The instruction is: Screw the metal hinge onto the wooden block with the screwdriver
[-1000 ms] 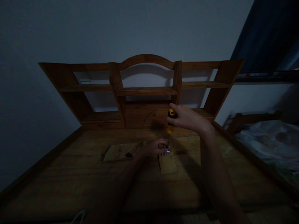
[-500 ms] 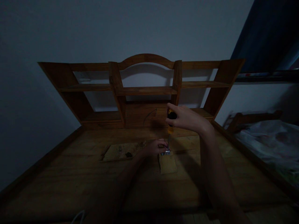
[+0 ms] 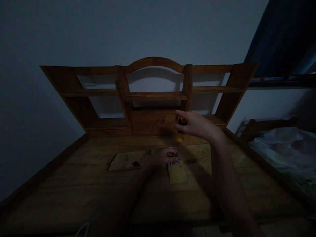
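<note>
My right hand (image 3: pixel 195 123) grips a yellow-and-black screwdriver (image 3: pixel 180 137) by its handle from above. The screwdriver is nearly upright, its shaft running down to a small metal hinge (image 3: pixel 174 162). That hinge lies along the far edge of a small, pale, squarish wood block (image 3: pixel 177 174) on the wooden desk (image 3: pixel 103 194). My left hand (image 3: pixel 163 156) is closed at the hinge, its fingertips pinched beside the screwdriver's tip. The tip itself and the exact finger contact are hard to make out in the dim light.
A longer, rough-edged wood piece (image 3: pixel 128 160) lies left of my left hand. Behind the desk surface stands a wooden shelf unit (image 3: pixel 155 96) against the wall. A white cord (image 3: pixel 82 228) shows at the near edge. Plastic-covered things (image 3: pixel 283 148) are off to the right.
The screwdriver handle has turned slightly in my right hand, and the fingers have dipped a little. My left hand, the hinge and the wood block stay in place.
</note>
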The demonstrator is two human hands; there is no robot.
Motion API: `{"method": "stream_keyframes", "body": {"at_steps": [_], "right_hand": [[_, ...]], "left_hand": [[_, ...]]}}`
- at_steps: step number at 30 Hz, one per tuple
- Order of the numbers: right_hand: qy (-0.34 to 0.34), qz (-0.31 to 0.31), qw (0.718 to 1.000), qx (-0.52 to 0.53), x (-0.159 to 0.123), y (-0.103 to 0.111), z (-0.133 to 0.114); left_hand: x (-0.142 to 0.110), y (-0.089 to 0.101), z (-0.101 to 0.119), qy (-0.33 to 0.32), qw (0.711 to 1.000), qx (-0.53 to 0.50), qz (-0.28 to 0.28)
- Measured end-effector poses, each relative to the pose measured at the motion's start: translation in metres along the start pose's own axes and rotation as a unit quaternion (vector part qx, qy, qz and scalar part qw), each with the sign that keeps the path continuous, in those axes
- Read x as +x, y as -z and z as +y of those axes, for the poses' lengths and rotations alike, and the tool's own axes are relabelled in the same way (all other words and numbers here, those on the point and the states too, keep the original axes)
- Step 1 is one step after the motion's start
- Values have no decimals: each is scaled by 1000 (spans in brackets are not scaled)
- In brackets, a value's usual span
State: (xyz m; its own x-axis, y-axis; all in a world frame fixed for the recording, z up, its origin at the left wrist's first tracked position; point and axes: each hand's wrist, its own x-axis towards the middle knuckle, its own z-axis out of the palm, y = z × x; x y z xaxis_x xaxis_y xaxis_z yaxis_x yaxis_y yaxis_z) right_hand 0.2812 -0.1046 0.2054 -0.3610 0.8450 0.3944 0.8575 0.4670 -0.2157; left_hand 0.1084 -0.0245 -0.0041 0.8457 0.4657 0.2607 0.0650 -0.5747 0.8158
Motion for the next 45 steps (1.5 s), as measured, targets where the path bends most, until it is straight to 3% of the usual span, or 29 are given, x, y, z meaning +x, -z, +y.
{"method": "stream_keyframes", "body": {"at_steps": [7, 18, 29, 35, 38, 40, 42, 45], "right_hand": [[-19, 1, 1000, -4, 1, -2, 1], [-9, 12, 1000, 7, -2, 1, 2], [-12, 63, 998, 2, -8, 14, 3], [16, 129, 991, 12, -10, 19, -2], [33, 195, 980, 26, -11, 23, -1], [36, 237, 970, 40, -14, 27, 0], [30, 258, 964, 46, -18, 31, 2], [15, 249, 968, 37, -23, 37, 7]], "left_hand": [[1, -5, 1, 25, 999, -13, 38], [-2, -9, 8, 50, 991, 81, 93], [-5, -13, 14, 67, 980, 148, 117], [-3, -12, 17, 30, 943, 289, 161], [-4, 4, 19, 16, 905, 388, 174], [-13, 28, 17, 13, 879, 437, 190], [-35, 62, 15, 24, 856, 473, 208], [-90, 117, 21, 91, 843, 497, 185]]}}
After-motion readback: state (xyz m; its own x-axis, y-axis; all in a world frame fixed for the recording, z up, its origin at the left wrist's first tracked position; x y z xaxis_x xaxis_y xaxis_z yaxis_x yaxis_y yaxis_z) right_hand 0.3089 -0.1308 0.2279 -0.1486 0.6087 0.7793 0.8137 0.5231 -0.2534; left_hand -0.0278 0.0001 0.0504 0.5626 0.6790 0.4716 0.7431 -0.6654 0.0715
